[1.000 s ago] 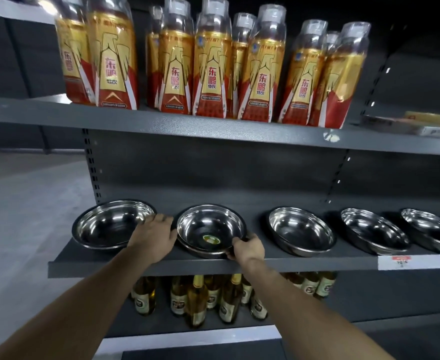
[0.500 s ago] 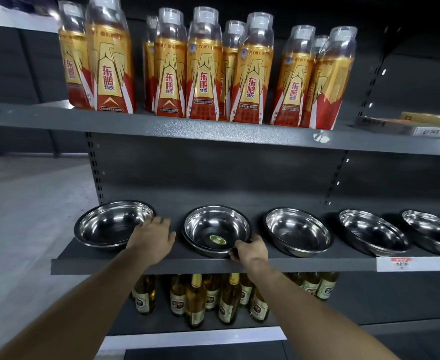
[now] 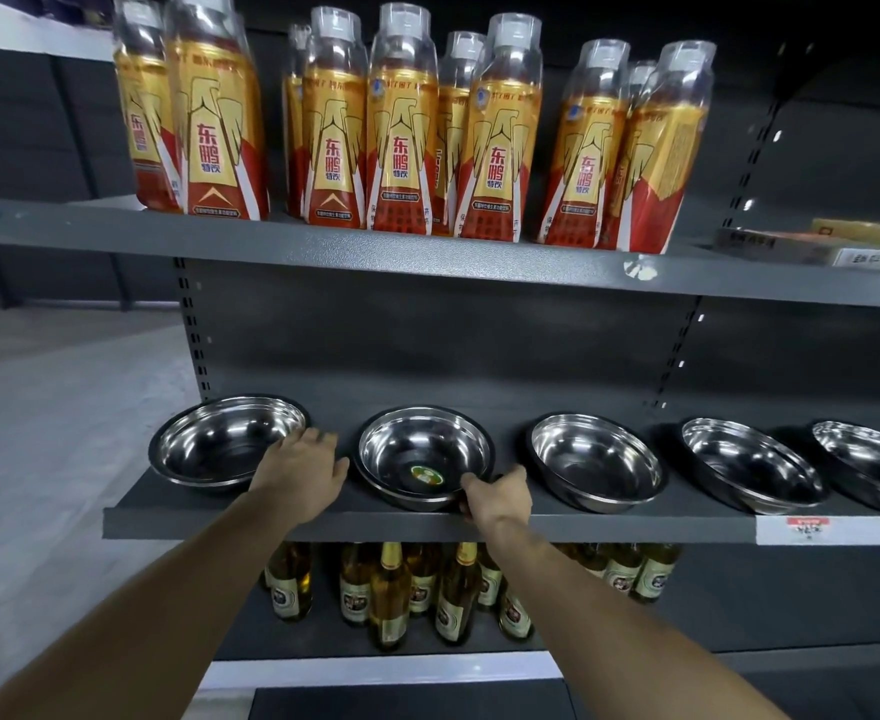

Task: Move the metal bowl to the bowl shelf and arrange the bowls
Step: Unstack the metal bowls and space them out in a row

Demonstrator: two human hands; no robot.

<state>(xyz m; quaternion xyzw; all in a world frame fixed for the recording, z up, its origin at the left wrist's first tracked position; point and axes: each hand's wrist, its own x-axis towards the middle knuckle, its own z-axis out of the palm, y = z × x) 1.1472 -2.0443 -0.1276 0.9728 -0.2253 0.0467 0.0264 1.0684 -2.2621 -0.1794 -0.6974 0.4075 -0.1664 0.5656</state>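
Observation:
Several shiny metal bowls stand in a row on the dark grey bowl shelf (image 3: pixel 609 524). The second bowl from the left (image 3: pixel 425 454) has a round green sticker inside. My right hand (image 3: pixel 497 498) grips its front right rim. My left hand (image 3: pixel 300 472) lies with fingers spread between that bowl and the leftmost bowl (image 3: pixel 225 441), touching the leftmost bowl's right rim. Further right stand a third bowl (image 3: pixel 594 459), a fourth (image 3: pixel 749 465) and a fifth (image 3: pixel 874 462), cut off by the frame edge.
The shelf above carries several gold and red drink bottles (image 3: pixel 401 137) and flat boxes (image 3: pixel 817 246) at the right. Glass beer bottles (image 3: pixel 391 595) stand on the shelf below. A price tag (image 3: pixel 807 527) sits on the bowl shelf's front edge. Grey floor lies to the left.
The stickered bowl has shifted slightly to the right, away from the leftmost bowl, with my right hand on its rim. My left hand has stayed by the leftmost bowl.

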